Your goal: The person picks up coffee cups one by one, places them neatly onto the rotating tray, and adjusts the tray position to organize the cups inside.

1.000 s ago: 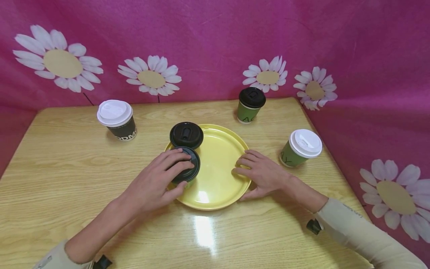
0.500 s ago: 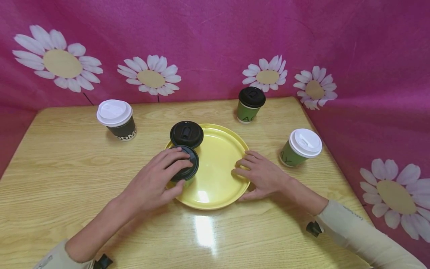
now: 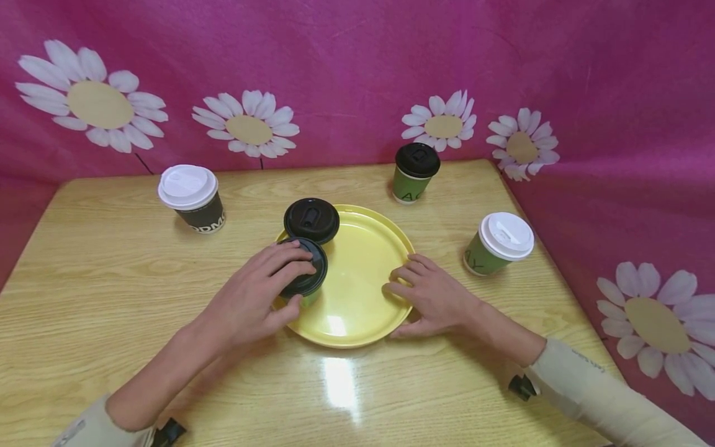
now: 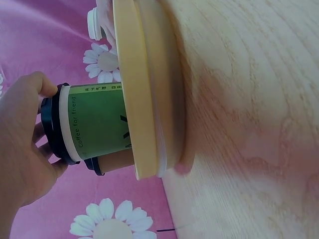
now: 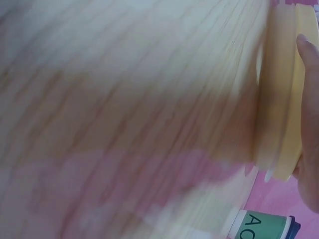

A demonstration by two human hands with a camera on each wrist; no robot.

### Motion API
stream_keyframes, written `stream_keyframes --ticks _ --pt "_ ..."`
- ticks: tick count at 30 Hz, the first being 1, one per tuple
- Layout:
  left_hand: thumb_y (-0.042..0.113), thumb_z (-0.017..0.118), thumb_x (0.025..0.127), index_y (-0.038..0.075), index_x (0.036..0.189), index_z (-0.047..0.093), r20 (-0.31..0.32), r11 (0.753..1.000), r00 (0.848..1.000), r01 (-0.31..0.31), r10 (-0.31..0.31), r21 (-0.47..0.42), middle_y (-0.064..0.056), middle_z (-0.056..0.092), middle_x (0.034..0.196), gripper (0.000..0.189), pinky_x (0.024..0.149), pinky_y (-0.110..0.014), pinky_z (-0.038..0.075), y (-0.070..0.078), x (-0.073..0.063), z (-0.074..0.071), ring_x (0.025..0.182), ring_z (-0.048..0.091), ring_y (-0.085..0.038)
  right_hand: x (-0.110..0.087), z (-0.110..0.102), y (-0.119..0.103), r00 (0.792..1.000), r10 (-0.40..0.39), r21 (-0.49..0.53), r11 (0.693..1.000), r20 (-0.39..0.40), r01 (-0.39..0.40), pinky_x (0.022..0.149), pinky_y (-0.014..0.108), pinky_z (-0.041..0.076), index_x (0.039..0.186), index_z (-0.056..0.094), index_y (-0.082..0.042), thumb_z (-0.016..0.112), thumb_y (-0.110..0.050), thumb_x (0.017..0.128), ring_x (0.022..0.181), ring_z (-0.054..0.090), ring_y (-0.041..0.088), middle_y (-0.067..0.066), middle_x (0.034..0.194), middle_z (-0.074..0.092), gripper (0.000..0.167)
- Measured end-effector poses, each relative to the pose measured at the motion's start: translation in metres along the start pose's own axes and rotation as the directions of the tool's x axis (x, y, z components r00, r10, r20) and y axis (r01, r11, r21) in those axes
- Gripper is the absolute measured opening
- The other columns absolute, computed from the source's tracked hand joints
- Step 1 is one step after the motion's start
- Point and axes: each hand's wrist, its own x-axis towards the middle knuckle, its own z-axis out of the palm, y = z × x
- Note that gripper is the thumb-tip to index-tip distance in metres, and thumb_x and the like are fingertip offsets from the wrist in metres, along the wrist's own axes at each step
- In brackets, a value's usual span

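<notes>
A round yellow tray lies on the wooden table. My left hand grips the black lid of a green paper cup from above, thumb and fingers at the lid's rim. This cup stands upright at the tray's left side. Right behind it is another black-lidded cup, whose brownish side shows in the left wrist view. At the tray's right edge, my right hand holds the rim, its fingers over the inside and its thumb on the outer wall.
A dark cup with a white lid stands at the back left. Behind the tray is a green cup with a black lid. A green cup with a white lid stands to the right. Pink flowered cloth hangs behind the table.
My left hand and the green cup in it have shifted slightly left and away from me. The right hand stays on the tray's rim, moving barely left.
</notes>
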Motion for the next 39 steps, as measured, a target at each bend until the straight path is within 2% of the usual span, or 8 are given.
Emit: stream_keyframes --ticks 12,33,39 --pt "0.016 0.059 0.085 0.006 0.116 0.065 0.001 1.0 1.0 0.012 -0.012 0.003 -0.009 0.057 0.133 0.032 0.116 -0.044 0.029 -0.004 0.0 -0.001 0.137 0.042 -0.03 0.0 -0.003 -0.014 0.996 0.083 0.008 0.997 0.029 -0.083 0.111 0.047 0.028 0.122 0.062 -0.015 0.053 -0.081 0.08 0.108 0.052 0.029 0.006 0.115 0.059 0.079" --pt "0.012 0.058 0.084 0.006 0.115 0.065 0.003 1.0 1.0 0.028 -0.028 -0.008 -0.008 0.058 0.134 0.032 0.115 -0.046 0.028 -0.009 0.002 -0.001 0.138 0.041 -0.029 0.0 0.0 -0.033 0.99 0.138 0.02 0.99 -0.036 -0.138 0.103 0.047 0.034 0.11 0.059 -0.017 0.052 -0.08 0.08 0.1 0.052 0.028 0.003 0.105 0.056 0.07" --pt "0.013 0.058 0.084 0.008 0.114 0.065 0.01 0.999 0.999 0.034 -0.034 -0.007 -0.006 0.057 0.134 0.032 0.116 -0.043 0.028 -0.01 0.004 -0.003 0.139 0.04 -0.028 0.001 0.0 -0.037 0.986 0.162 0.031 0.986 -0.034 -0.161 0.104 0.048 0.033 0.109 0.06 -0.017 0.054 -0.08 0.08 0.1 0.051 0.028 0.003 0.104 0.055 0.07"
